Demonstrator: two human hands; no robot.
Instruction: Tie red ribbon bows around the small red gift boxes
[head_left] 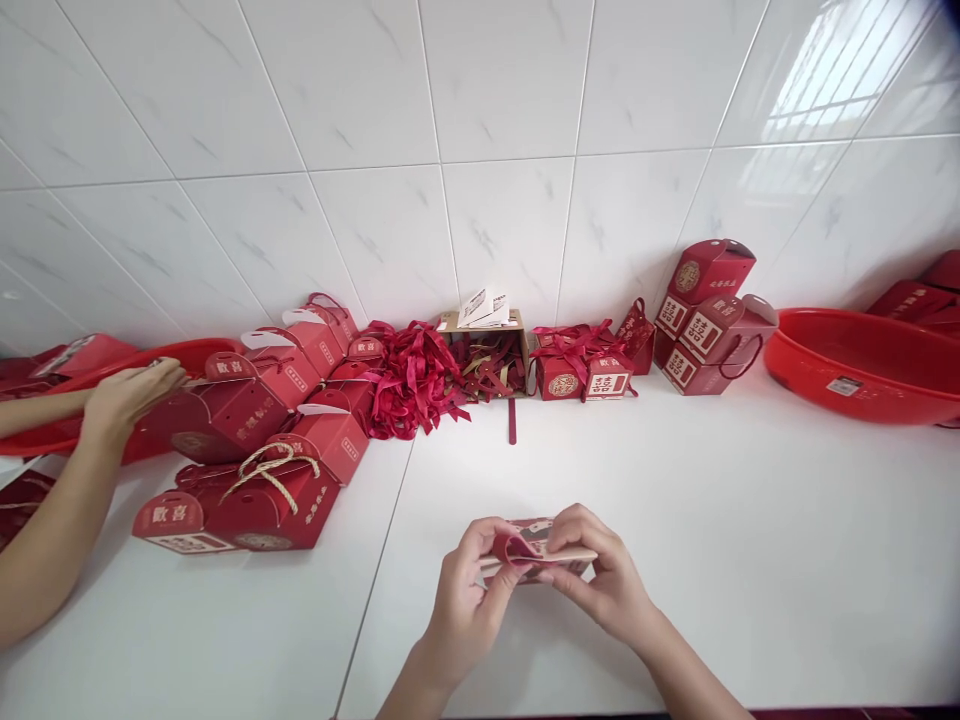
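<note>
Over the white tabletop, a small red gift box (pixel 579 567) with pale edges is held between my two hands, largely covered by the fingers. A dark red strip (pixel 507 546) is bent into a loop at the box's top. My left hand (pixel 474 585) is closed, pinching this strip and the box's left end. On the other side, my right hand (pixel 596 570) is closed on the box's top edge, thumb in front and fingers behind. What lies under the fingertips is hidden.
Folded red gift boxes (pixel 281 500) stand in rows at left, where another person's hand (pixel 139 400) reaches in. Along the wall are a red ribbon pile (pixel 412 385), a carton of strips (pixel 531 370), ribboned boxes (pixel 562 384), stacked boxes (pixel 709 330) and a red basin (pixel 862 365).
</note>
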